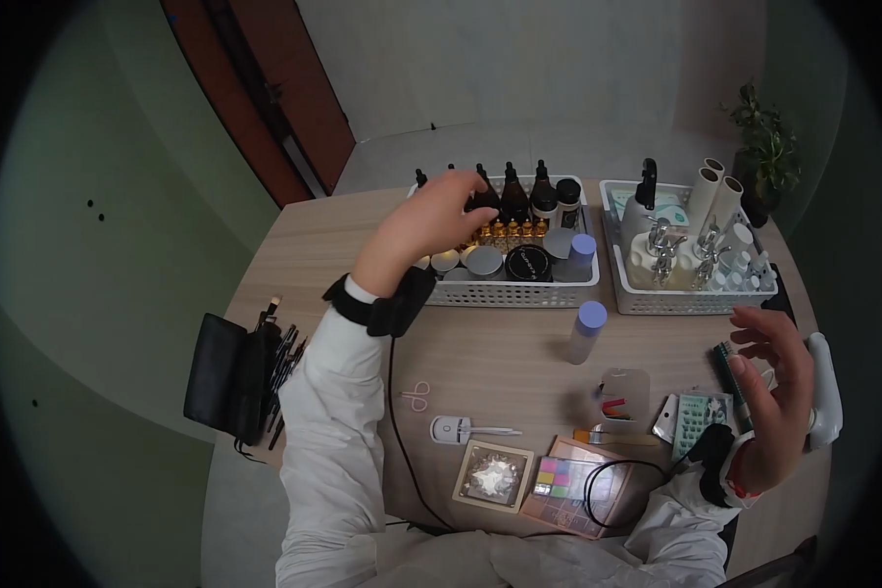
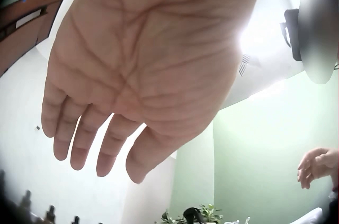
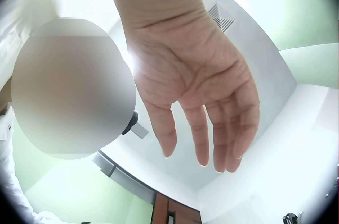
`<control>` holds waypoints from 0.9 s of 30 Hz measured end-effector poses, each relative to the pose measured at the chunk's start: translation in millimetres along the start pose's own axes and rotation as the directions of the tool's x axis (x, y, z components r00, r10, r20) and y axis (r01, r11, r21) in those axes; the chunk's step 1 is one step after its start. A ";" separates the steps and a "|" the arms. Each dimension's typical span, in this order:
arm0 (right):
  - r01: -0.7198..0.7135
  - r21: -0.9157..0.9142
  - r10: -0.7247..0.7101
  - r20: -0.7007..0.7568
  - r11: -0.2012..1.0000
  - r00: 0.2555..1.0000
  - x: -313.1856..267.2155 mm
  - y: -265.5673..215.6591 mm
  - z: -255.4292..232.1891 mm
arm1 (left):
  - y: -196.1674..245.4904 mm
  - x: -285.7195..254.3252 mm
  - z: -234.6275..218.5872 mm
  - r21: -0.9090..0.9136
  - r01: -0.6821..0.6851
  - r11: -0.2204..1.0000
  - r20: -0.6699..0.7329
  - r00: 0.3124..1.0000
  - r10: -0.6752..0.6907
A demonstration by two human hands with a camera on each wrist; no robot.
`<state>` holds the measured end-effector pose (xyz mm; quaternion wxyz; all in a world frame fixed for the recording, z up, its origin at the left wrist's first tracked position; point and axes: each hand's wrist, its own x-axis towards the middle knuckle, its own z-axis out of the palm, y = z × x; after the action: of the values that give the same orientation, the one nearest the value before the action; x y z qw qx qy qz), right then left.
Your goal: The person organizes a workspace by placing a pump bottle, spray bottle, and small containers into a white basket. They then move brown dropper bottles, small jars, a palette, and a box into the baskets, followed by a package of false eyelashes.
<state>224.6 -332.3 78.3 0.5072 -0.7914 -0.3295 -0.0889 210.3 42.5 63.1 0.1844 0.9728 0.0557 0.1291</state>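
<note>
My left hand (image 1: 433, 218) hovers over the left white basket (image 1: 519, 294), its fingers near the dark dropper bottles (image 1: 514, 196) at the back. Between palm and fingers nothing is held, as the left wrist view of the same hand (image 2: 143, 70) shows. Below it in the basket are small amber vials (image 1: 513, 229), a black round jar (image 1: 529, 263) and silver-lidded jars (image 1: 484, 261). Over the table's right side my right hand (image 1: 779, 402) is raised with loosely bent fingers, holding nothing; the right wrist view shows its bare palm (image 3: 185, 60).
A purple-capped bottle (image 1: 586, 333) stands before the baskets. The right basket (image 1: 696, 301) holds pump bottles and tubes. Nearer lie pink scissors (image 1: 416, 396), an eyelash curler (image 1: 451, 429), a palette (image 1: 563, 500) and a square box (image 1: 493, 477). A black brush case (image 1: 227, 377) sits at the left edge.
</note>
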 end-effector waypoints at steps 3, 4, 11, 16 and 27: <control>-0.011 -0.012 0.011 0.017 1.000 1.000 3.1 1.8 9.1 | -29.2 -39.0 -22.8 0.035 0.027 0.999 -0.125 0.992 -0.022; -0.021 -0.022 0.022 0.024 1.000 0.999 4.5 2.6 11.5 | -38.6 -48.9 -23.3 0.033 0.032 0.999 -0.126 0.992 -0.028; -0.036 -0.087 0.041 0.059 0.996 0.997 12.9 13.9 21.7 | -87.0 -67.6 13.7 -0.151 0.107 0.983 0.082 0.992 -0.096; -0.059 -0.102 0.062 0.028 0.993 0.998 14.9 17.6 26.8 | -106.0 -46.0 62.4 -0.175 -0.037 0.984 0.224 0.972 0.076; -0.050 -0.122 0.068 0.148 0.991 0.987 16.4 14.4 26.0 | -114.4 -19.6 75.3 -0.061 -0.010 0.998 0.509 0.860 0.040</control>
<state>240.9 -306.7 63.1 0.4352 -0.8339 -0.3378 -0.0325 205.0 119.4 -51.7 0.2183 0.9673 -0.0114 -0.1288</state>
